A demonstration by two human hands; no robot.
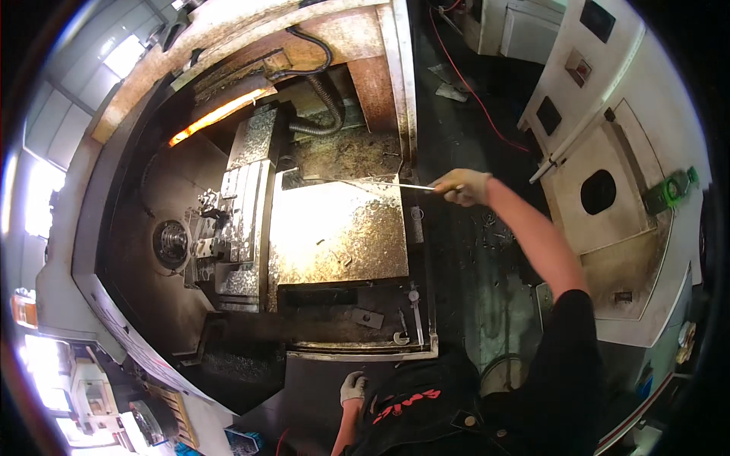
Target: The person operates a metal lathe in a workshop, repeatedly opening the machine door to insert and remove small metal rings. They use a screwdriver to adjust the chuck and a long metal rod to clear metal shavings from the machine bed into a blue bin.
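Observation:
My right hand (461, 187), in a pale work glove, is closed round the handle end of a long thin metal rod (407, 185). The rod reaches left across a brightly lit metal cover (342, 235) strewn with metal chips. Its far end lies by the cover's upper left corner, beside the tool slide (247, 205); glare hides its exact shape. Low in the view, my left hand (353, 387), also gloved, rests near the machine's front edge, fingers loosely apart and holding nothing visible. A round chuck (171, 242) sits inside the machine at the left.
A caliper (415, 308), a small flat metal plate (368, 318) and a C-shaped gauge (400, 338) lie in the front tray. An orange-lit lamp (220, 118) and a ribbed hose (331, 114) are at the back. A green bottle (671, 190) stands by the cabinet at right.

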